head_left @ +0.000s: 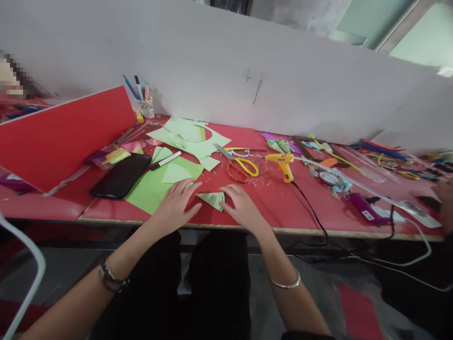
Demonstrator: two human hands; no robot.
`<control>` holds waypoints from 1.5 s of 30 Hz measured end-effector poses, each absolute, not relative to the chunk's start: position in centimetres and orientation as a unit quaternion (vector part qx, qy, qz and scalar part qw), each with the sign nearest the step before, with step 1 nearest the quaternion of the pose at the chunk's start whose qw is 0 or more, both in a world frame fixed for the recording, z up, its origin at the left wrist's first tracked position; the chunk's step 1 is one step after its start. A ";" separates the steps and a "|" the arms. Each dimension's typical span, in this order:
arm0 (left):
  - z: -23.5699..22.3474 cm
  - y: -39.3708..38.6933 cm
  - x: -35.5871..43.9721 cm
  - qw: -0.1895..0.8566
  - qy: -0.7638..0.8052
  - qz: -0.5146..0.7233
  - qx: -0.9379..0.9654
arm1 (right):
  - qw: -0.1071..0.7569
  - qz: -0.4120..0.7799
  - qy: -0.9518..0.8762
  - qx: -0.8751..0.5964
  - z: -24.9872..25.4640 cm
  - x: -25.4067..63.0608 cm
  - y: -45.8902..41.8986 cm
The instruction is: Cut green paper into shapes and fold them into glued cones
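Note:
A pale green folded paper wedge [211,200] with dark marks along its wide end lies on the red table, its tip pointing left. My right hand [240,205] grips the wide end between thumb and fingers. To the left of the wedge, my left hand [177,204] has its thumb and fingers apart, holding nothing, over the edge of a green paper sheet [145,191]. A pale cut paper piece [176,173] lies on that sheet, beside a white marker with a black tip [166,161]. Scissors with yellow and red handles [244,165] rest beyond my hands.
A yellow glue gun [283,164] with a black cord stands to the right, near paper scraps. At left are a black phone [122,176], a red board [71,137] and a pen cup [146,107]. A purple power strip [368,208] and another person's hand [444,200] are far right.

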State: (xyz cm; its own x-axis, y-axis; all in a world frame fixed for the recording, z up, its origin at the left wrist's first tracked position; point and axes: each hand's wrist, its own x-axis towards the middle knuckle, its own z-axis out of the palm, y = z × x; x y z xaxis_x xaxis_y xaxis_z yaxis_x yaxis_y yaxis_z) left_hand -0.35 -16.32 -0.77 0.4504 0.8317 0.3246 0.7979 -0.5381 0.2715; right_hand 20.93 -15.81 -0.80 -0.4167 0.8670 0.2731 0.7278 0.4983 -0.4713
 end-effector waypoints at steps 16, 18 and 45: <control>2.6 -10.2 -2.7 0.084 0.512 0.319 0.793 | 0.188 0.088 -0.839 -0.504 0.9 20.4 -11.0; 2.5 -9.1 -2.7 0.129 0.524 0.309 0.783 | 0.221 0.051 -0.846 -0.482 1.6 20.4 -9.6; -0.8 -5.7 2.7 0.498 0.377 0.385 0.679 | 0.372 -0.194 -0.805 -0.419 -0.4 18.2 -5.0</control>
State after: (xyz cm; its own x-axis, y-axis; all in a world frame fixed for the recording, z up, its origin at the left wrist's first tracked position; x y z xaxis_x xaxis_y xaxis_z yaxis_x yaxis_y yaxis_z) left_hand 2.69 -5.75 -0.75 0.4190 0.8960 0.1469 0.1294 -0.2191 0.9671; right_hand 18.17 -4.96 -0.41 -0.3725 0.5302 0.7617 0.8192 0.5736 0.0014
